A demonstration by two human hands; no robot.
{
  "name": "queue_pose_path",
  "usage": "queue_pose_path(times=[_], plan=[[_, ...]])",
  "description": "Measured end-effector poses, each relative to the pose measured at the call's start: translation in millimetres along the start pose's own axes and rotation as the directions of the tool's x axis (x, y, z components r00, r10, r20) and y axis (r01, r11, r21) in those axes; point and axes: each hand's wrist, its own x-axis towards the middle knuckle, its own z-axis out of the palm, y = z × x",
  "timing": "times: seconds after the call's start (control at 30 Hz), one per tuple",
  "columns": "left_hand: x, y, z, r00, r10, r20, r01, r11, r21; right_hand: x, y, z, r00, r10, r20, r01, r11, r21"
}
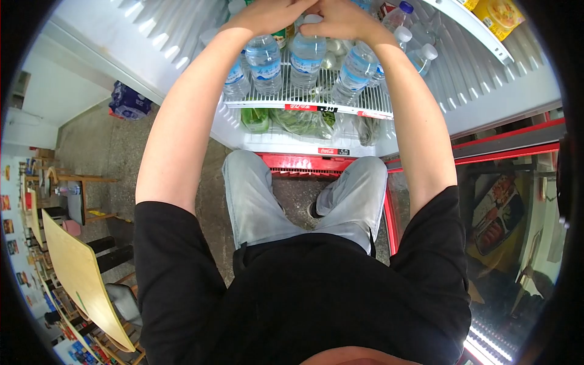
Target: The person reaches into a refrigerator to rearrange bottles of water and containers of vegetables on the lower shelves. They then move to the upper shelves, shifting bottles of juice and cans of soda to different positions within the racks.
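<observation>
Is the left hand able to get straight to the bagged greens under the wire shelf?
Probably not: the left hand is up at the bottles, and the wire shelf lies between it and the bagged greens.

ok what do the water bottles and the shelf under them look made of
The water bottles look like clear, glossy plastic: see-through walls with highlights. The shelf is probably metal with a smooth white coating, judging by its thin, evenly spaced bars, though plastic is possible.

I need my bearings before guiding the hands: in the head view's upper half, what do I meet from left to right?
Dark purple package on the floor → left hand → right hand → purple-capped bottle → large yellow packet.
</observation>
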Motion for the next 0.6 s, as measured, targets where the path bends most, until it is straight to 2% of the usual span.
queue_pose_path(times=[0.1,0.2,0.33,0.5,0.6], plan=[[-1,-1,0,1.000,-0.012,0.000,0.012,1.000,0.002,-1,2,0,1.000,-0.003,0.019,0.003,1.000,-0.019],[0,0,0,1.000,-0.022,-0.003,0.022,1.000,0.015,-1,-1,-5,0.987,0.127,0.095,-0.115,0.987,-0.116],[1,-5,7,0.993,0.054,-0.102,-0.055,0.998,-0.009,1,6,0,0.991,0.081,0.107,-0.070,0.992,-0.106],[5,-11,9,0.992,0.068,-0.103,-0.063,0.997,0.046,3,5,2,0.995,0.054,0.086,-0.046,0.994,-0.097],[7,-14,10,0.989,0.096,-0.116,-0.089,0.994,0.062,0,1,-2,0.988,0.110,0.107,-0.096,0.987,-0.131]])
